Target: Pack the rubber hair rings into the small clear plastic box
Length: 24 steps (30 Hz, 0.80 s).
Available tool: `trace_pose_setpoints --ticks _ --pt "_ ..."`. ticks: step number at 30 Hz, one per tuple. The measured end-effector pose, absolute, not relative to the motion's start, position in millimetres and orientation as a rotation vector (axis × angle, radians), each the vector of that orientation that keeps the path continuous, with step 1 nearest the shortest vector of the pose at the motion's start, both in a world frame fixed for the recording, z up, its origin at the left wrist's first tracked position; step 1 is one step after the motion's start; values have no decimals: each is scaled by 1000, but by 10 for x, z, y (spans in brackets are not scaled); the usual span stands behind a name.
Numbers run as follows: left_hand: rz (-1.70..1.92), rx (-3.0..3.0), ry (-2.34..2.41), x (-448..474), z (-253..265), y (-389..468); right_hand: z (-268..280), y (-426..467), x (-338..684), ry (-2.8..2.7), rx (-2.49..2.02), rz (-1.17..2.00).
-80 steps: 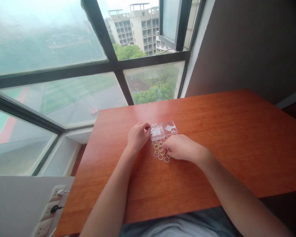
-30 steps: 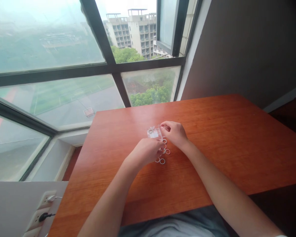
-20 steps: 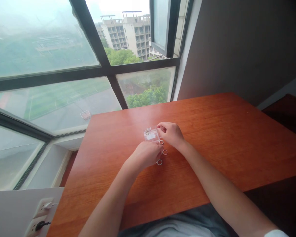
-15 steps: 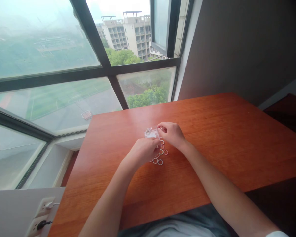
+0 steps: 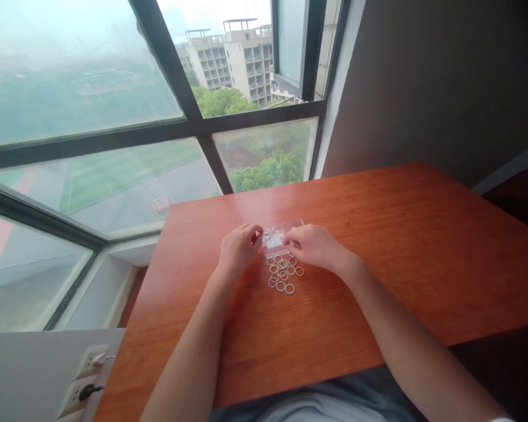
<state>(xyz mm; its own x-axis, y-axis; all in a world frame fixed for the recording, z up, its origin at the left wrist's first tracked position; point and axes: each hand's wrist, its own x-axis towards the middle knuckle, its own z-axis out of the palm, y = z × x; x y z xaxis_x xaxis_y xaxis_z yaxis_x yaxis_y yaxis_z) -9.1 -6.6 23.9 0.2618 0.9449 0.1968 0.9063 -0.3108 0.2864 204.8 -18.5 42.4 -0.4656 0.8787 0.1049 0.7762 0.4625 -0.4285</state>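
Observation:
A small clear plastic box (image 5: 270,251) lies on the table with its clear lid (image 5: 295,223) standing open at the back right. A pale ring (image 5: 267,236) rests in its left part. My left hand (image 5: 240,246) is at the box's left edge, thumb and forefinger closed against it. Over the box's right part, my right hand (image 5: 313,246) has its fingertips pinched together; anything between them is hidden. Several loose rings (image 5: 289,289), white and yellowish, lie in a cluster just in front of the box, some overlapping.
The reddish-brown wooden table (image 5: 369,217) reaches far to the right. Windows with a dark frame (image 5: 127,136) stand behind and left of it. Wall sockets (image 5: 85,378) with plugs are at the lower left, beside the table's left edge.
My left hand has moved from the box's front to its left side, uncovering the rings. My right hand has come down and forward over the box's right part, and the open lid now shows.

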Motion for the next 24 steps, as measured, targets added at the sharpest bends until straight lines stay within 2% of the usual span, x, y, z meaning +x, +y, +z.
trace_pose_setpoints --ticks 9,24 --pt "471 2385 1774 -165 264 -78 479 -369 2040 -2758 -1374 369" --pt "420 2385 1803 -164 306 -110 496 -455 1904 -2866 -1284 393"
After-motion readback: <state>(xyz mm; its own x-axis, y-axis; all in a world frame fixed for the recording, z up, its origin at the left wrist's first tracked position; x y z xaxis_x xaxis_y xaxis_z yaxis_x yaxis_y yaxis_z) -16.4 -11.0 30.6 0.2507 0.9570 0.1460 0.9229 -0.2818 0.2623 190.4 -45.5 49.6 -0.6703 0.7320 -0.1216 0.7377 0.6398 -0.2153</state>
